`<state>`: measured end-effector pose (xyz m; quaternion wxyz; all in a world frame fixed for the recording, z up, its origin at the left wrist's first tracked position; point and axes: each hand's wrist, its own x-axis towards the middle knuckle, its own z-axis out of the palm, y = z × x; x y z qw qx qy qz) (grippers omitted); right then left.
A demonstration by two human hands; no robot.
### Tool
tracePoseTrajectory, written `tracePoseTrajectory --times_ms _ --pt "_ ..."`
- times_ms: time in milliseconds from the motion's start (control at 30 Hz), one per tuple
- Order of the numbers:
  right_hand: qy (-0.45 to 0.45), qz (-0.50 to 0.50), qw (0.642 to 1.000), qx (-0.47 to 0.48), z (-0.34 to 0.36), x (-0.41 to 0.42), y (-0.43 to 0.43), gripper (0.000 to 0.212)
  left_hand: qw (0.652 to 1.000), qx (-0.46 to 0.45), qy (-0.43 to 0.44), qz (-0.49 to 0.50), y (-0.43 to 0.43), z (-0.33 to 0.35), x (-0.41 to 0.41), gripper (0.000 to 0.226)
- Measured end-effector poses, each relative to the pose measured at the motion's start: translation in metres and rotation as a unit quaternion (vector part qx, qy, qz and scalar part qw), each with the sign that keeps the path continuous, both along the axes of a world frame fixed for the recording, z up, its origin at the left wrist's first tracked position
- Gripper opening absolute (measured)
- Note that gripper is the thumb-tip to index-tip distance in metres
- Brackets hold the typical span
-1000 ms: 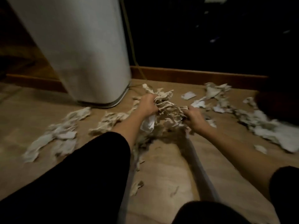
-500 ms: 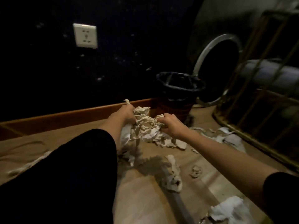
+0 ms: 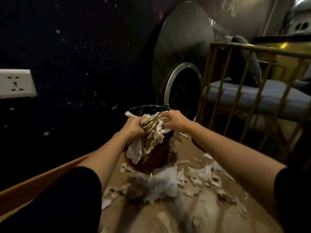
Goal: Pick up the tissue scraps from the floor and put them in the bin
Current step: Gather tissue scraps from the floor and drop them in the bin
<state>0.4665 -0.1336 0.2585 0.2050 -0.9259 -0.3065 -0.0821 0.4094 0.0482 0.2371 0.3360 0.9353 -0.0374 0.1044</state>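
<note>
Left hand [image 3: 133,127] and right hand [image 3: 175,121] both grip one crumpled bundle of tissue scraps [image 3: 153,130], fingers curled into it from either side. The bundle is held over the near rim of the bin [image 3: 157,154], a dark woven basket with a black liner; a long white piece hangs below the left hand, down in front of the bin's outer wall. Whether any of the bundle lies inside the bin cannot be told. The bin stands on the wooden floor [image 3: 151,217] close to the dark wall. Loose scraps [image 3: 202,175] lie scattered on the floor in front of the bin and to its right. A white wall socket [image 3: 16,84] is at left; a brass-coloured railing [image 3: 235,91] stands at right
</note>
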Motion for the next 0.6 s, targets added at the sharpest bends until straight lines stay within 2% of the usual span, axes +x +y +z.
tracePoseTrajectory --times_ms 67,133,267,333,367,433,500,533,600 --pt "-0.016 -0.002 0.997 0.080 0.002 0.039 0.007 0.016 0.999 0.003 -0.047 -0.013 -0.004 0.007 0.039 0.033" --pt "-0.025 -0.002 0.995 0.095 0.003 0.073 0.011 0.002 0.997 -0.009 -0.076 -0.002 -0.009 0.015 0.077 0.053" --pt "-0.038 -0.031 0.990 0.134 0.022 0.133 0.010 0.021 0.994 -0.015 -0.093 0.052 -0.021 0.031 0.139 0.050" --pt "-0.055 -0.035 0.985 0.158 0.028 0.158 0.012 0.012 0.989 0.000 -0.136 0.064 -0.024 0.036 0.162 0.059" --pt "-0.063 -0.041 0.984 0.162 0.026 0.168 0.015 0.015 0.986 0.020 -0.148 0.071 -0.025 0.036 0.171 0.063" --pt "-0.042 -0.066 0.985 0.155 0.012 0.180 0.018 0.032 0.985 0.078 -0.105 0.114 -0.025 0.027 0.183 0.065" --pt "0.007 -0.076 0.993 0.093 -0.018 0.190 0.022 0.041 0.980 0.147 0.007 0.136 -0.020 0.007 0.192 0.066" --pt "0.039 -0.073 0.995 0.056 -0.033 0.192 0.021 0.045 0.976 0.163 0.063 0.128 -0.018 -0.007 0.195 0.071" --pt "0.082 -0.065 0.994 0.018 -0.059 0.190 0.017 0.044 0.975 0.158 0.108 0.110 -0.013 -0.035 0.197 0.081"
